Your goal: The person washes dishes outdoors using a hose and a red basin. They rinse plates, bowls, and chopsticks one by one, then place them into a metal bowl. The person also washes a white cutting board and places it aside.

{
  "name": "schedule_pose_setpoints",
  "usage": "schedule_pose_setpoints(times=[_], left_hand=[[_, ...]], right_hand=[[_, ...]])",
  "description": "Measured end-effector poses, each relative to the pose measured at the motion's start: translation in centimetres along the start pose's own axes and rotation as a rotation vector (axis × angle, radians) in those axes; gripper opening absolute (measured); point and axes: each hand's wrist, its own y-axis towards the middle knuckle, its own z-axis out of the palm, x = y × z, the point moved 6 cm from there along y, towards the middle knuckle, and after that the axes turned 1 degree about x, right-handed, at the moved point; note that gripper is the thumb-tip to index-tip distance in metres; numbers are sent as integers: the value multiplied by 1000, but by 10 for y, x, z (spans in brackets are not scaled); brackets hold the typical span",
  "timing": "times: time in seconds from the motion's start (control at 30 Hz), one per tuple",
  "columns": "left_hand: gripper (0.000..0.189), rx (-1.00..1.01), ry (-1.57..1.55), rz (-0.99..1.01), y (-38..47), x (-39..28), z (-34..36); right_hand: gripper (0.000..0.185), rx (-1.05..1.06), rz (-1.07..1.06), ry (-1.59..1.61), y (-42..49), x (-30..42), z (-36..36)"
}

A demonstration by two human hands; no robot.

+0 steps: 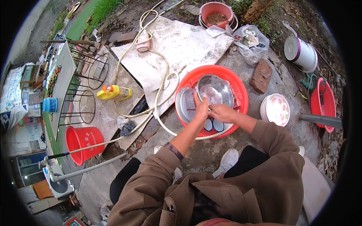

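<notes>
Before me on the concrete stands a round red plastic basin (242, 93) with dishes in it. My left hand (201, 106) and my right hand (221, 113) meet above its near half, at the lower edge of a shiny metal bowl (227, 84). The right fingers are curled around something thin and metallic; the exact grip of the left is hard to tell. Another metal bowl or pot (185, 103) lies at the left of the basin, with thin red sticks beside it. Blue-rimmed white cups (218, 125) sit below my hands. Right of the basin is a stack of floral bowls (278, 109).
A pale hose (167, 124) loops along the basin's left and near sides. Farther left are a yellow detergent bottle (114, 93), a dark scrubber (127, 128) and a red bucket (84, 142). A brick (261, 76) and a plastic bag (251, 43) lie at the upper right.
</notes>
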Motion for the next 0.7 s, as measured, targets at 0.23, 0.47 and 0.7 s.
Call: schedule_pose_setpoints(times=[0.23,0.47,0.7], left_hand=[[63,384,-13,-408,-7,20,-2],[70,307,-11,-378,-4,16,-2],[72,403,-31,-430,0,24,-5]], right_hand=[[59,177,189,-224,20,-60,-4],[56,200,-54,-4,54,-44,35],[49,295,118,-238,27,-69,2]])
